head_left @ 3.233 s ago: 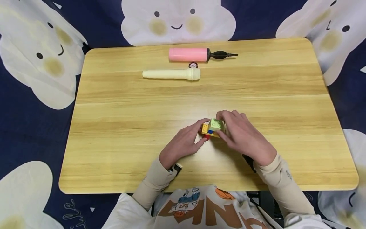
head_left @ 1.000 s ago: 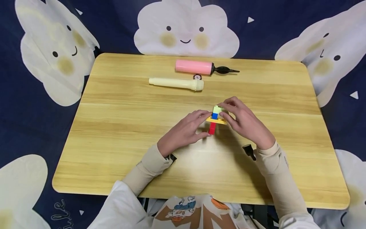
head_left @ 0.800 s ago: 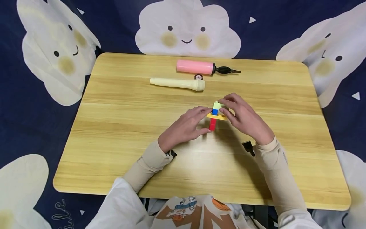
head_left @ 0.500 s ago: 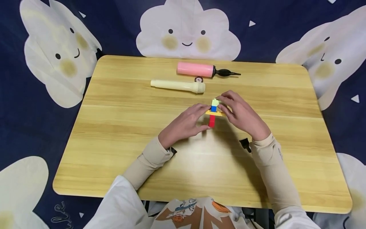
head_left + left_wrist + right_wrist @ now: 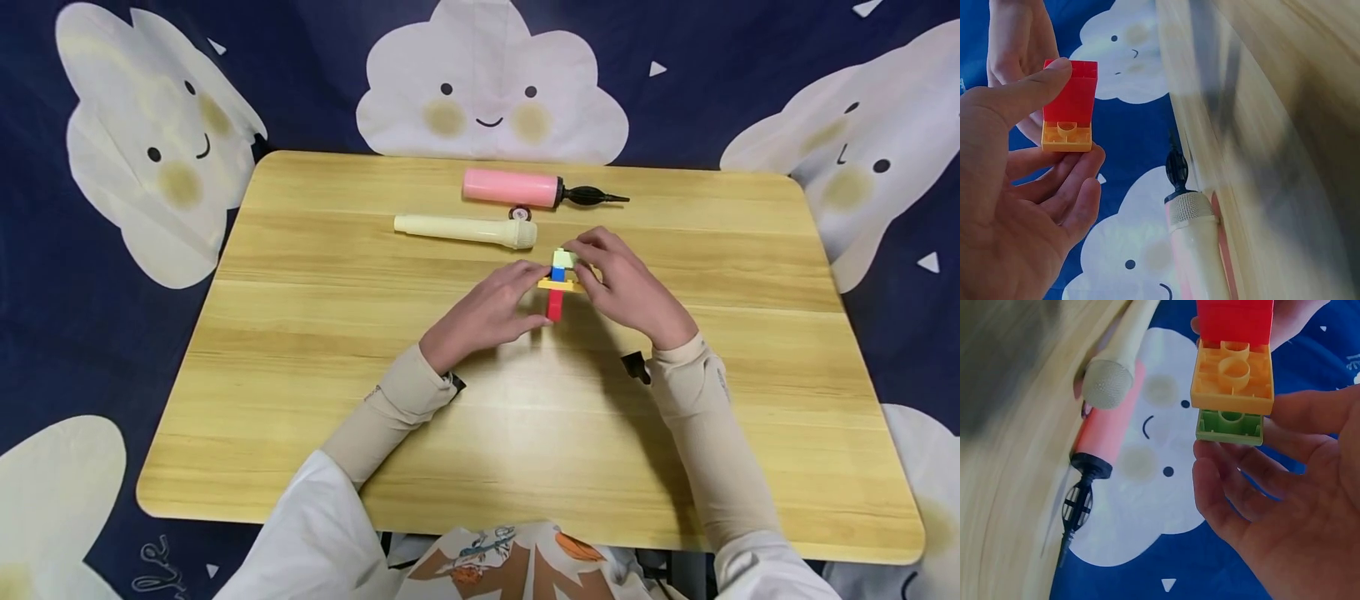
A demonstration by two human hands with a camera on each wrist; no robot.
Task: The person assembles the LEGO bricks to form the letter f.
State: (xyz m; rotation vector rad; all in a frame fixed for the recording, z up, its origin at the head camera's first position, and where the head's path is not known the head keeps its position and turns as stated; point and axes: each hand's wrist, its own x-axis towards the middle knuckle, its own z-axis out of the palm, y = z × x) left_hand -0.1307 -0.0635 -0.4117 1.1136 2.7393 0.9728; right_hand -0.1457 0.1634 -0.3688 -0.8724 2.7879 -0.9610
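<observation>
A stack of toy building bricks is held upright between both hands in the head view. From the bottom it has red bricks [image 5: 555, 307], a wider yellow plate [image 5: 550, 284], a blue brick [image 5: 558, 273] and a light green brick [image 5: 562, 258] on top. My left hand [image 5: 486, 310] grips it from the left, the thumb on the red end and fingers near the yellow plate. With fingers and thumb, my right hand [image 5: 628, 287] pinches the green end. The right wrist view shows hollow undersides of the yellow plate [image 5: 1212, 389] and green brick [image 5: 1225, 435].
Beyond the hands lie a cream microphone [image 5: 461, 229], a pink hand air pump [image 5: 510, 187] with a black nozzle, and a small round dark-rimmed chip [image 5: 520, 214] between them. All sit on the wooden table [image 5: 300, 375]; a cloud-print cloth [image 5: 307, 83] surrounds it.
Since the earliest frame, both hands have brought the brick stack up the view, closer to the microphone. Its red end, mostly hidden then, now shows below the yellow plate. Both grips look alike throughout.
</observation>
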